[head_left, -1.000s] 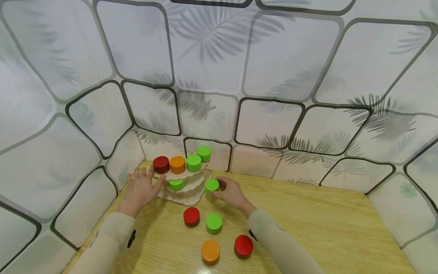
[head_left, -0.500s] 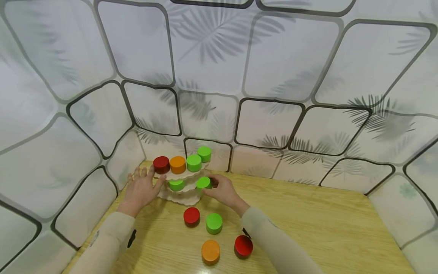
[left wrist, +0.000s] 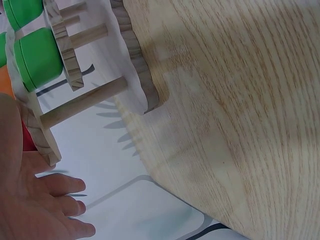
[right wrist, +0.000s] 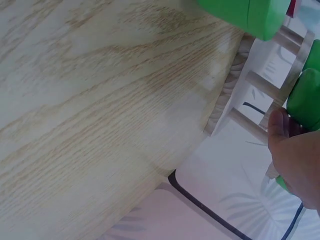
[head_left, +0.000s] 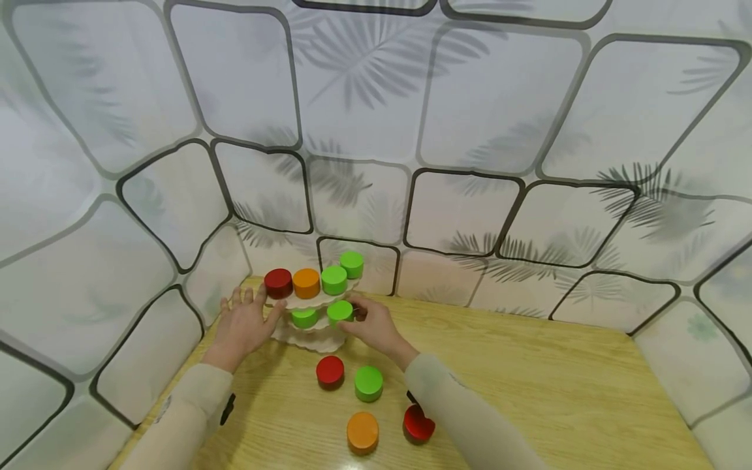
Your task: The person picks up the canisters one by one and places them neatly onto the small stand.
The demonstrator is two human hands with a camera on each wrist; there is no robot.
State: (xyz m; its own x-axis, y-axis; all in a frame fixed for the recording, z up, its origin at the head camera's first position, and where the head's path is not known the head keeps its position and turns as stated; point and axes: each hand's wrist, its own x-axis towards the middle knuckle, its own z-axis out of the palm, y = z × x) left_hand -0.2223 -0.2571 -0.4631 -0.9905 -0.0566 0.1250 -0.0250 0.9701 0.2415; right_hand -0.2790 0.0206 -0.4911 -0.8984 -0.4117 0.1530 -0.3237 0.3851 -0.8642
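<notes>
A wooden tiered stand (head_left: 317, 341) with wavy edges stands in the corner. On its top tier are a dark red round block (head_left: 278, 284), an orange block (head_left: 306, 283) and two green ones. My right hand (head_left: 376, 326) pinches a green round block (head_left: 340, 313) at the right side of the middle tier, beside another green block (head_left: 304, 318). In the right wrist view, the thumb (right wrist: 278, 127) lies against the held block. My left hand (head_left: 242, 326) touches the top tier's left end, its fingers extended; the left wrist view shows the fingers (left wrist: 65, 205) spread past the edge.
In front of the stand, a red block (head_left: 330, 372), a green block (head_left: 368, 383), an orange block (head_left: 362, 432) and a second red block (head_left: 418, 425) lie on the wooden table (head_left: 546, 391). My right sleeve partly covers that second red block. Patterned walls border the table behind and at left.
My right hand has moved left with the green block, from beside the stand to the middle tier. My left hand has stayed at the top tier's left end.
</notes>
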